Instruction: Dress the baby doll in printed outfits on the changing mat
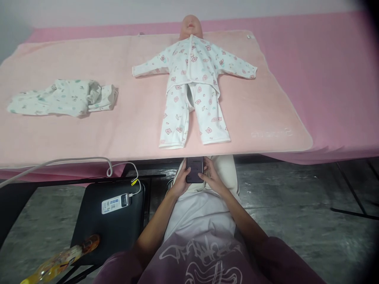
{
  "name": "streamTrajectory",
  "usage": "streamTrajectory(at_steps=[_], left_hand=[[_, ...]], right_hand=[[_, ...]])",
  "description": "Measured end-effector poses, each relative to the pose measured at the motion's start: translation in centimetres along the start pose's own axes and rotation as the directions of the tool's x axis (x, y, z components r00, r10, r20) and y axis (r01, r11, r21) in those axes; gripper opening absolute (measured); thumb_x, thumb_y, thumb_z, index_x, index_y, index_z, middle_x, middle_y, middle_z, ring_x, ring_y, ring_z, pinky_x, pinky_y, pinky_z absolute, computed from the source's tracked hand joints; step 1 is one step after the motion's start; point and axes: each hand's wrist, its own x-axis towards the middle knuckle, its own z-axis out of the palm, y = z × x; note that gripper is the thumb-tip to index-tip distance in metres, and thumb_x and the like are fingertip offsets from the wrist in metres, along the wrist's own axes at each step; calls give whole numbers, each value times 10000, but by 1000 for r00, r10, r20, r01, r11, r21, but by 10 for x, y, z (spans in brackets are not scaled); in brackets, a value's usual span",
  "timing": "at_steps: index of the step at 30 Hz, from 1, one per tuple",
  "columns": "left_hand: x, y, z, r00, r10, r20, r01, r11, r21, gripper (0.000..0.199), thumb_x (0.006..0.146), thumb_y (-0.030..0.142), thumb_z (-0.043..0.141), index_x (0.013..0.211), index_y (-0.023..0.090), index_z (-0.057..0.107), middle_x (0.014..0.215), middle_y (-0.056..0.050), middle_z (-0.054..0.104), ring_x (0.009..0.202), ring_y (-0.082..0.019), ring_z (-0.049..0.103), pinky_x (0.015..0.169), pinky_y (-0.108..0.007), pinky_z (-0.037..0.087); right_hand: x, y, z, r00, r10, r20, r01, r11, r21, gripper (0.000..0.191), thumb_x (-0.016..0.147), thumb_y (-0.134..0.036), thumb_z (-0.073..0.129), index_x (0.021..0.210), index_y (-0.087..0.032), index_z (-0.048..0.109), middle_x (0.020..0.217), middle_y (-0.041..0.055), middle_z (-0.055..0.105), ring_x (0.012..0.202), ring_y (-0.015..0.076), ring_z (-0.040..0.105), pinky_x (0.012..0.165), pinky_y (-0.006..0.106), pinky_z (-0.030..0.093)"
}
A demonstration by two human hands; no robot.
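My left hand [180,182] and my right hand [213,179] both grip a dark smartphone [194,170] over my lap, just below the table edge. Both thumbs rest on its screen, whose text is too small to read. Beyond the phone, a baby doll [191,27] lies on its back on a pink mat [142,134], arms stretched out sideways. It wears a white jacket [192,59] and white trousers [177,118] with pink animal prints. To the left lies a folded white garment [63,96] with greenish prints. Neither hand touches the doll or the clothes.
A black stool [112,232] stands at my left, bearing a white device [115,204] plugged into a cable [74,159] that trails along the table edge. A bottle [56,264] with yellow parts is at lower left. Pink cloth [331,79] covers the table's right side.
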Motion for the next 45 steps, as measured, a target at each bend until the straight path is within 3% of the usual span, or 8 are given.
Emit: streamTrajectory(at_steps=[8,14,17,23,27,34,39,45], left_hand=[[2,-2,-5,991,47,121,-40,997,-61,778,1001,426,769,1733,337,521,1709,-74,598,1632,-342,509,1359,-522,402],[-1,-1,-3,992,7,128,-14,999,48,1175,831,236,952,1819,364,328,1693,-121,605,1561,-356,586,1318,-497,443],[-1,-1,-3,992,13,126,-22,998,66,1202,824,245,966,1826,356,311,1679,-134,616,1547,-361,594,1304,-500,455],[0,1,-5,991,18,131,-14,1000,-25,933,911,424,893,1749,337,493,1719,-91,584,1611,-354,525,1338,-497,422],[1,0,-4,998,5,67,-4,1000,-15,858,972,448,855,1744,341,498,1719,-85,586,1611,-328,530,1347,-486,409],[1,0,-3,995,21,98,-21,1000,-7,922,963,458,866,1774,338,444,1734,-99,568,1633,-343,507,1354,-490,406],[-2,3,-5,985,-9,173,3,999,36,1214,807,223,962,1822,379,314,1749,-109,548,1615,-362,536,1363,-511,393],[-1,3,-5,981,7,193,-11,1000,20,1200,830,255,941,1830,362,286,1757,-129,533,1620,-368,528,1366,-539,386]], right_hand=[[0,4,4,1000,-5,-12,4,1000,-16,1004,933,-505,868,1753,-297,326,1650,166,551,1570,353,511,1282,525,494],[3,11,0,999,-47,4,46,998,45,897,1001,-551,792,1759,-317,372,1691,117,535,1592,316,487,1376,502,358],[3,13,-4,999,-30,20,27,992,125,809,1038,-556,728,1750,-341,412,1704,80,532,1593,310,480,1395,500,311],[4,17,-5,999,-17,31,12,989,147,815,1028,-530,732,1756,-350,412,1665,79,559,1499,315,539,1349,503,361],[3,16,-5,999,-33,26,29,990,141,813,1026,-534,732,1753,-348,419,1715,70,516,1530,312,514,1363,485,336],[3,14,-5,999,-37,35,32,990,135,823,1031,-553,734,1760,-357,408,1693,71,545,1521,317,529,1363,503,341],[2,17,-6,998,-49,44,45,995,91,925,998,-554,800,1783,-338,362,1722,91,509,1565,322,493,1374,512,339],[1,20,-4,998,-50,31,48,997,58,1008,959,-533,861,1796,-327,339,1720,117,502,1541,334,511,1337,506,411]])
